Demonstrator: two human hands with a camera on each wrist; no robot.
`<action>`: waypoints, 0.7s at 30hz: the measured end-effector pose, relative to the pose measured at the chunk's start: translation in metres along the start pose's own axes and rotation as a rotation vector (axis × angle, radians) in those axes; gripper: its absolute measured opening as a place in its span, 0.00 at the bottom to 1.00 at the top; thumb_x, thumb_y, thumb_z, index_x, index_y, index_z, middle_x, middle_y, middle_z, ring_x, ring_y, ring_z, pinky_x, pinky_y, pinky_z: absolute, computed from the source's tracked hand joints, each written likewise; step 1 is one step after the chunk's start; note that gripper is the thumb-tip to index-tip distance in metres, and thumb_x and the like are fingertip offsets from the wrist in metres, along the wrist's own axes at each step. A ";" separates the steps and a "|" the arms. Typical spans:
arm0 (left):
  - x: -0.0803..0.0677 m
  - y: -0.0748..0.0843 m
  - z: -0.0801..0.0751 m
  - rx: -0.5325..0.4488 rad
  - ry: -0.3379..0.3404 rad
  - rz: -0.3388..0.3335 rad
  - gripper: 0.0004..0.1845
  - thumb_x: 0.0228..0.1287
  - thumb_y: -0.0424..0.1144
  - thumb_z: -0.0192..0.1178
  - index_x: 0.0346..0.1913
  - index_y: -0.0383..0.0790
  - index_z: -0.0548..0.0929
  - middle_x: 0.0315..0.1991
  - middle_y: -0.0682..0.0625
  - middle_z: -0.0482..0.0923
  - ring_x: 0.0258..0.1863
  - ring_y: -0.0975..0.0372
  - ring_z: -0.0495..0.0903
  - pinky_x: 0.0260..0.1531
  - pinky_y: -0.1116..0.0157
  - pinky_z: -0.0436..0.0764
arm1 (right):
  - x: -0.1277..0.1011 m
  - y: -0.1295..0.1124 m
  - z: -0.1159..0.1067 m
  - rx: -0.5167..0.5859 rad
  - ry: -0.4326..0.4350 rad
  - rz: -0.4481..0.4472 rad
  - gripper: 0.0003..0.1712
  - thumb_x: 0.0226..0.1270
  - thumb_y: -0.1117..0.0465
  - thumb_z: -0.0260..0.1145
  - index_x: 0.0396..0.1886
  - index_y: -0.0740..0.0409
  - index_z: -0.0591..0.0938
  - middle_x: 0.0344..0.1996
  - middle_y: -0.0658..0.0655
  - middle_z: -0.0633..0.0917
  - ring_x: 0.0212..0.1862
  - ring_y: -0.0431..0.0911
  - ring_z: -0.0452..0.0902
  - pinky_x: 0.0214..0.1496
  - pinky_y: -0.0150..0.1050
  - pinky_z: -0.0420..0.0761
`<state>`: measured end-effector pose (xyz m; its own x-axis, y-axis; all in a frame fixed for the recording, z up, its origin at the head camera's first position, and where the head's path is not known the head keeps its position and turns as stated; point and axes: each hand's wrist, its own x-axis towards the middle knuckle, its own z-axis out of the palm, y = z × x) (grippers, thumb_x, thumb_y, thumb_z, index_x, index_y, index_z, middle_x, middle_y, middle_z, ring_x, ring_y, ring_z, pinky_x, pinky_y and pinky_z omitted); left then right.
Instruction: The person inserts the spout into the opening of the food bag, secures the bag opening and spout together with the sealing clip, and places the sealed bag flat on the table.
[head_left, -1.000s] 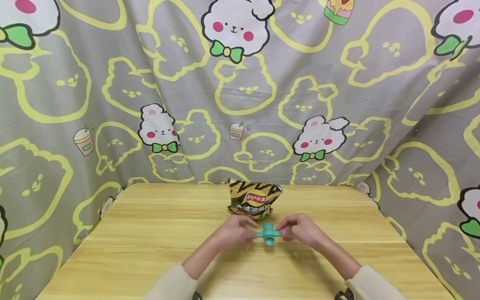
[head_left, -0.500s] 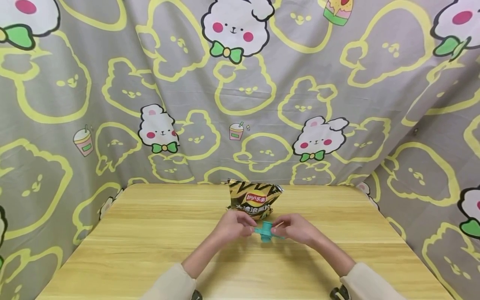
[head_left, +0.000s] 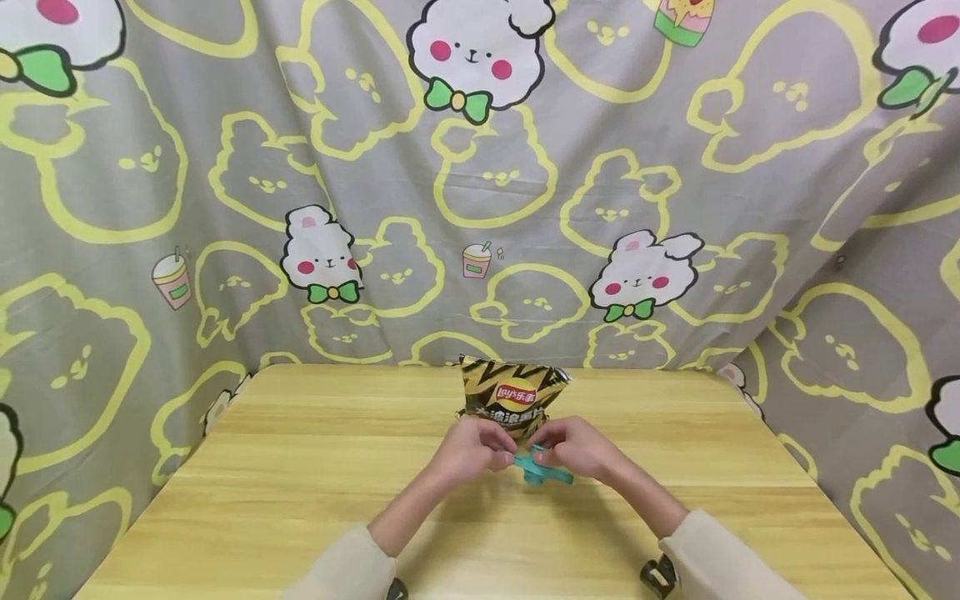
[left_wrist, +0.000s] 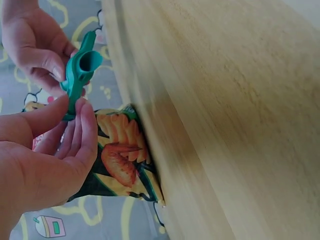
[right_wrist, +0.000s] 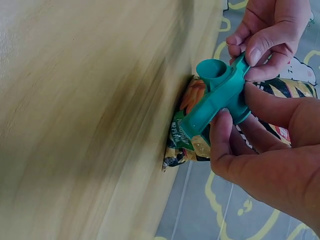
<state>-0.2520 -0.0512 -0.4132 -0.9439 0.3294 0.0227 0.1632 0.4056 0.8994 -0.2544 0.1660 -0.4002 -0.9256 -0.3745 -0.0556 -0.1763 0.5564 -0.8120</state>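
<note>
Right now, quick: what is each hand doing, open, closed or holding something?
Left hand: closed, pinching one end of the teal clip.
Right hand: closed, gripping the other end of the same clip, just in front of the chip bag.

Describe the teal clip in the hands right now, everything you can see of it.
The teal clip looks like smooth moulded plastic: a long flat bar with a short round open spout standing out of its middle. It is held above the table, just in front of the chip bag and, as far as can be seen, clear of it. The left hand pinches one end and the right hand grips the other, thumb against the bar. Whether its jaws are closed cannot be told.
</note>
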 end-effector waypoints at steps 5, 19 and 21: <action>0.000 0.004 -0.003 0.029 -0.049 -0.014 0.05 0.58 0.29 0.71 0.36 0.40 0.89 0.31 0.51 0.86 0.32 0.61 0.84 0.37 0.61 0.83 | 0.000 0.002 0.000 0.021 -0.005 -0.009 0.11 0.60 0.68 0.71 0.42 0.65 0.87 0.31 0.55 0.87 0.35 0.44 0.79 0.41 0.38 0.77; 0.001 0.009 -0.010 0.125 -0.096 0.036 0.06 0.58 0.27 0.70 0.35 0.40 0.91 0.33 0.50 0.89 0.34 0.62 0.86 0.37 0.62 0.81 | -0.003 0.000 -0.003 0.093 0.002 -0.002 0.10 0.56 0.72 0.72 0.40 0.67 0.88 0.30 0.56 0.87 0.34 0.44 0.80 0.40 0.38 0.79; 0.002 0.009 -0.011 0.115 -0.099 0.032 0.07 0.57 0.26 0.69 0.35 0.40 0.91 0.32 0.49 0.90 0.34 0.62 0.86 0.35 0.64 0.79 | -0.003 0.000 -0.003 0.110 -0.009 -0.006 0.10 0.56 0.72 0.73 0.39 0.68 0.87 0.31 0.57 0.87 0.33 0.44 0.80 0.41 0.38 0.80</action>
<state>-0.2556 -0.0565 -0.4005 -0.9056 0.4242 0.0019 0.2298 0.4868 0.8427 -0.2523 0.1693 -0.3979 -0.9214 -0.3847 -0.0553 -0.1437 0.4694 -0.8712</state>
